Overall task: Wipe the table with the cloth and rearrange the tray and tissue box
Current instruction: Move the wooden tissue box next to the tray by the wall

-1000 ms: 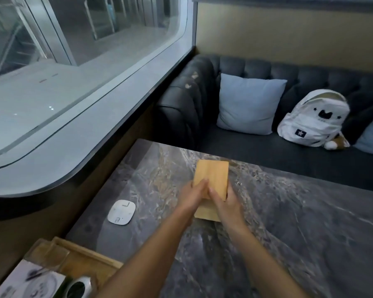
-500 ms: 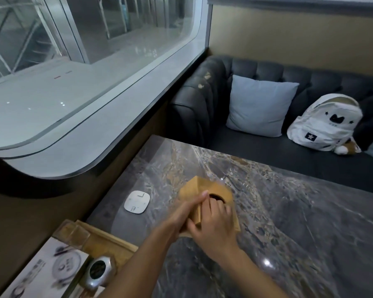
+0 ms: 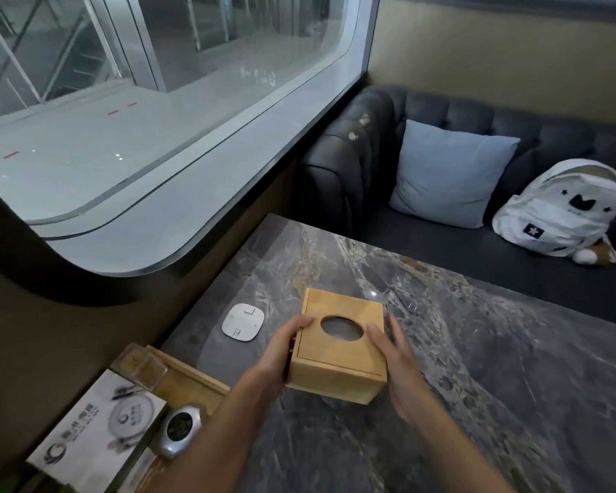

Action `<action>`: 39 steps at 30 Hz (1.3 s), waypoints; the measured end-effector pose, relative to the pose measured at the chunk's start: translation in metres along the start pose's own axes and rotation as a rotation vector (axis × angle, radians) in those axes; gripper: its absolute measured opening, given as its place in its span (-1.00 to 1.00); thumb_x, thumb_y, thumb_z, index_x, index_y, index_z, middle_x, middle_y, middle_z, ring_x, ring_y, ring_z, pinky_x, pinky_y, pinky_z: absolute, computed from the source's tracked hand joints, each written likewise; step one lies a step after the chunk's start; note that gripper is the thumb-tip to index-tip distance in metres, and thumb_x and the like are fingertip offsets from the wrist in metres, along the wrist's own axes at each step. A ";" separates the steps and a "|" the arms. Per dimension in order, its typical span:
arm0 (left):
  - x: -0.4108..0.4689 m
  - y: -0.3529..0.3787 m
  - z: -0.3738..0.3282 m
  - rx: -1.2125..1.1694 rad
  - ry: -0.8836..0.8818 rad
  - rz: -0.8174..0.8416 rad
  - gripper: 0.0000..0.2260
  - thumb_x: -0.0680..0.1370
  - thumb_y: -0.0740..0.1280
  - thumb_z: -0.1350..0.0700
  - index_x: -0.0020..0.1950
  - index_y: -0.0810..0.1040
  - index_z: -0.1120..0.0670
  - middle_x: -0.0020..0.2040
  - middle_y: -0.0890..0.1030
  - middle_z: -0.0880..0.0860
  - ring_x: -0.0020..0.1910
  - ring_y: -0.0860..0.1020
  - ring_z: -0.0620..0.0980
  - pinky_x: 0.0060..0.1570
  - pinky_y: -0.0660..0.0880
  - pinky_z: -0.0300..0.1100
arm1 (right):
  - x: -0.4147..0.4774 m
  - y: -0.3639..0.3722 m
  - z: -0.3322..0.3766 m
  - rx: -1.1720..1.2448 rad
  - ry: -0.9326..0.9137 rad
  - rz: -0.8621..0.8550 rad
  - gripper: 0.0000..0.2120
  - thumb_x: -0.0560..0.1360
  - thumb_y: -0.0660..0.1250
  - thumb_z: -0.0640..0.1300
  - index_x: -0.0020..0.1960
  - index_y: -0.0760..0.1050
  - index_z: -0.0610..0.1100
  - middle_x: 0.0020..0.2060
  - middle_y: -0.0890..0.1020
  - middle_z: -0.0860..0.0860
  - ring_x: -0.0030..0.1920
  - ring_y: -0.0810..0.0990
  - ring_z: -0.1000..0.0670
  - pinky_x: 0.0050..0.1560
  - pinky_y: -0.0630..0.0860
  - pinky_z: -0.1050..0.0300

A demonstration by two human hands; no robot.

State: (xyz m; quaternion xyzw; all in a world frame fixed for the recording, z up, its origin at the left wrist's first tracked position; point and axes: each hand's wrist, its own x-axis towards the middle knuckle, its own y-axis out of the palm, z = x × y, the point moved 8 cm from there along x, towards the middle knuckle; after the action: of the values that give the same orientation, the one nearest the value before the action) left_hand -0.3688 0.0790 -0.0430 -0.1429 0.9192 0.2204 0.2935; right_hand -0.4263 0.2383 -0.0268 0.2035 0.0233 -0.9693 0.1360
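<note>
A wooden tissue box (image 3: 338, 354) with an oval hole in its top stands upright on the grey marble table (image 3: 477, 368). My left hand (image 3: 281, 354) grips its left side. My right hand (image 3: 395, 361) lies along its right side, fingers spread, touching or just off the wood; I cannot tell which. A wooden tray (image 3: 189, 382) sits at the table's near left corner and holds a printed card, a clear holder and a silver round object. No cloth is in view.
A white square pad (image 3: 243, 322) lies on the table left of the box. Behind the table stands a dark sofa (image 3: 424, 243) with a blue cushion (image 3: 448, 176) and a white backpack (image 3: 562, 211). A curved window ledge (image 3: 150, 225) runs along the left.
The tissue box was turned from lying flat to standing upright with its hole on top and brought nearer to me. The view has shifted left.
</note>
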 end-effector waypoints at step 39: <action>-0.062 -0.078 -0.019 1.534 0.342 -0.754 -0.19 0.40 0.10 -0.34 0.40 0.26 0.27 0.41 0.37 0.26 0.41 0.33 0.18 0.41 -0.11 -0.04 | 0.016 0.150 -0.030 -0.080 0.061 0.317 -0.52 0.56 0.16 -0.01 0.45 0.13 0.11 0.30 0.45 -0.01 0.24 0.47 -0.07 0.23 0.47 -0.21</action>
State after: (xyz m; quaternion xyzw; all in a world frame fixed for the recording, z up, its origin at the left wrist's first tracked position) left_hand -0.2983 0.0105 -0.0164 -0.2318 0.7369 -0.5957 0.2202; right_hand -0.3883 0.0932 -0.0591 0.2282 0.0337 -0.9274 0.2946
